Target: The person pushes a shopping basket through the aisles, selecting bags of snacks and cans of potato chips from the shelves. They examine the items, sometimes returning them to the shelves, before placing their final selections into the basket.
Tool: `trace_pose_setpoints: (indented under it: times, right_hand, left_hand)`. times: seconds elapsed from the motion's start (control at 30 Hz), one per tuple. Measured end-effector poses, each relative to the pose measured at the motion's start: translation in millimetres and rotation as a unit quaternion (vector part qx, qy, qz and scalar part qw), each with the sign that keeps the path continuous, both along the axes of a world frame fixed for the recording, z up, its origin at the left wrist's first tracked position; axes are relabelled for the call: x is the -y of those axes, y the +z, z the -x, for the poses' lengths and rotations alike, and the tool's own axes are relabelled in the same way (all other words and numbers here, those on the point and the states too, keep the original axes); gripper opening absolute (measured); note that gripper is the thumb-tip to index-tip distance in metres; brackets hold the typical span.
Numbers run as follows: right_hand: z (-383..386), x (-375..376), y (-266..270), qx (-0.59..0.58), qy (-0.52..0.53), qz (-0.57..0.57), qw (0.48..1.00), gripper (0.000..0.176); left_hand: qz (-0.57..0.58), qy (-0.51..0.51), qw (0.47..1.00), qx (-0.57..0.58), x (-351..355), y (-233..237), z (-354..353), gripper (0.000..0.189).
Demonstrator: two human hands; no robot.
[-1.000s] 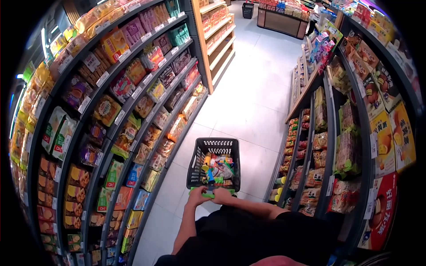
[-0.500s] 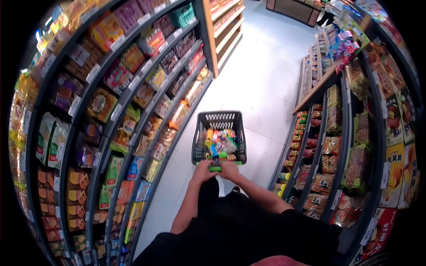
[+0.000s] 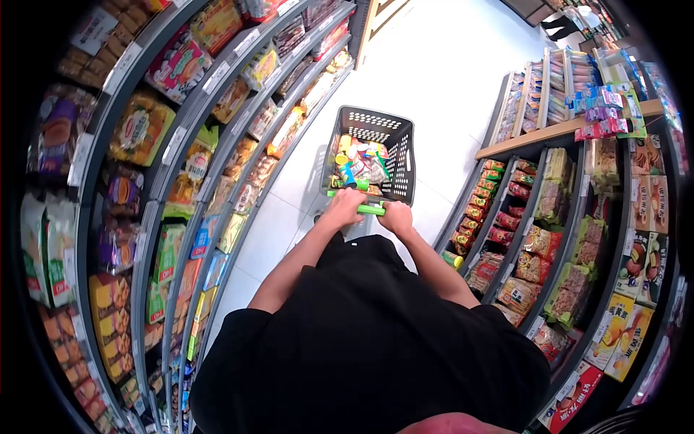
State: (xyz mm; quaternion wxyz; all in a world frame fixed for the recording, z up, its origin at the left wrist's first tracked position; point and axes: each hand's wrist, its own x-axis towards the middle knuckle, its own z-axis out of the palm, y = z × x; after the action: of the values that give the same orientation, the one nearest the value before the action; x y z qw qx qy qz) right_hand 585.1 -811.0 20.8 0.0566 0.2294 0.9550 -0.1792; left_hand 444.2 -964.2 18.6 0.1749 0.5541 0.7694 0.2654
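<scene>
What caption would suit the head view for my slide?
Left hand and right hand grip the green handle of a black cart holding packaged goods, between snack shelves.

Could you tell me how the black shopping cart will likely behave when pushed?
The cart probably glides easily on the smooth tiled floor. Its packed goods likely add moderate weight. With left hand and right hand gripping the green handle, it should steer steadily.

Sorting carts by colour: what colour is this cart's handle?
The handle is bright green; head view.
</scene>
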Motion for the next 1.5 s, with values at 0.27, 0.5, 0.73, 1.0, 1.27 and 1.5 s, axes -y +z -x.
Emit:
trace_pose_setpoints:
  times: [0.27,0.5,0.73,1.0,1.27,1.5]
  right_hand:
    - [60.6,-24.4,0.2,-0.005,-0.086,-0.021,0.996,0.021]
    - [98.4,-42.3,-2.3,-0.03,-0.138,-0.012,0.99,0.022]
    - [152.7,-104.5,4.4,-0.049,-0.193,-0.01,0.98,0.022]
    - [198.4,-191.5,-7.5,-0.052,-0.228,-0.011,0.972,0.022]
    - [229.8,-281.0,-10.0,-0.059,-0.249,-0.021,0.966,0.021]
    - [261.4,-361.0,1.7,-0.036,-0.309,-0.016,0.95,0.02]
  left_hand:
    - [-0.063,-0.007,0.998,-0.007,-52.6,11.2,65.4,0.034]
    - [0.011,-0.06,0.998,0.015,-92.2,-4.3,105.0,0.042]
    - [0.016,-0.104,0.994,-0.012,-173.1,-6.0,162.7,0.03]
    - [0.026,-0.147,0.987,-0.054,-276.3,9.5,208.5,0.03]
    - [-0.021,-0.173,0.984,-0.043,-359.7,13.4,246.5,0.03]
    - [0.037,-0.303,0.952,-0.018,-463.9,1.7,298.8,0.027]
